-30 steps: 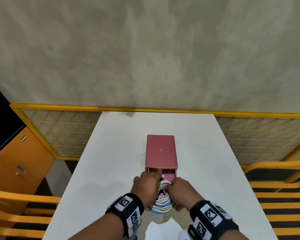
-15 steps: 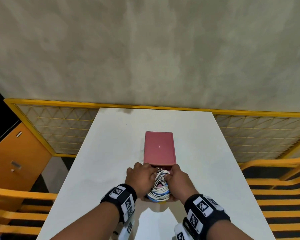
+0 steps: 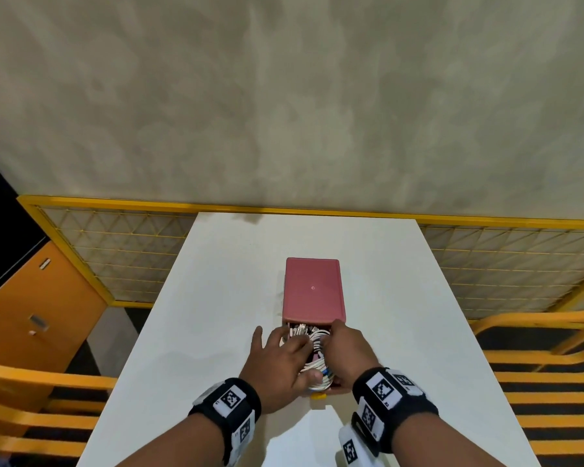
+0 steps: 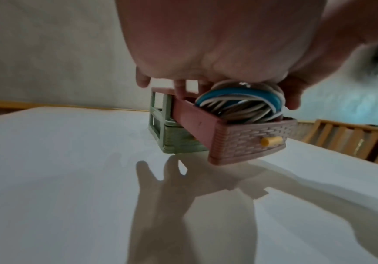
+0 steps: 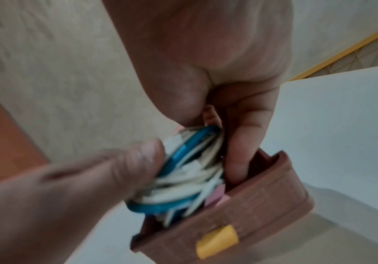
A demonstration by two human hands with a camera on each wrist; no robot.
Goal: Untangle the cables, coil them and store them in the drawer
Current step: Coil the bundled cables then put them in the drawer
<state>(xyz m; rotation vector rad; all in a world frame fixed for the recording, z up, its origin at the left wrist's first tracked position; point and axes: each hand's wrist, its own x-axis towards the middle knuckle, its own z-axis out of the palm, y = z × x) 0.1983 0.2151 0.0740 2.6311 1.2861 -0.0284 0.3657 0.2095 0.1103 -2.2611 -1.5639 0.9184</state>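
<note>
A coil of white and blue cables (image 3: pixel 317 362) lies in the pulled-out pink drawer (image 4: pixel 246 142) of a small pink-topped drawer unit (image 3: pixel 312 291) on the white table (image 3: pixel 216 298). My left hand (image 3: pixel 284 345) lies over the coil with fingers spread, its thumb (image 5: pixel 138 160) pressing the coil's near side. My right hand (image 3: pixel 344 345) reaches in from the right; a finger (image 5: pixel 239 148) stands between the cable coil (image 5: pixel 190 169) and the drawer wall, thumb on top. The drawer front carries a yellow knob (image 5: pixel 217 241). The coil (image 4: pixel 239 103) rises above the drawer rim.
A green lower part of the unit (image 4: pixel 176 141) sits under the pink drawer. Yellow mesh fencing (image 3: pixel 115 257) runs behind the table. An orange cabinet (image 3: pixel 38 315) stands at the left, and orange slatted chairs (image 3: pixel 536 365) flank both sides.
Both hands gripped the coil above the drawer's front; now it sits lower in the drawer. My left hand has let go and spread its fingers over it.
</note>
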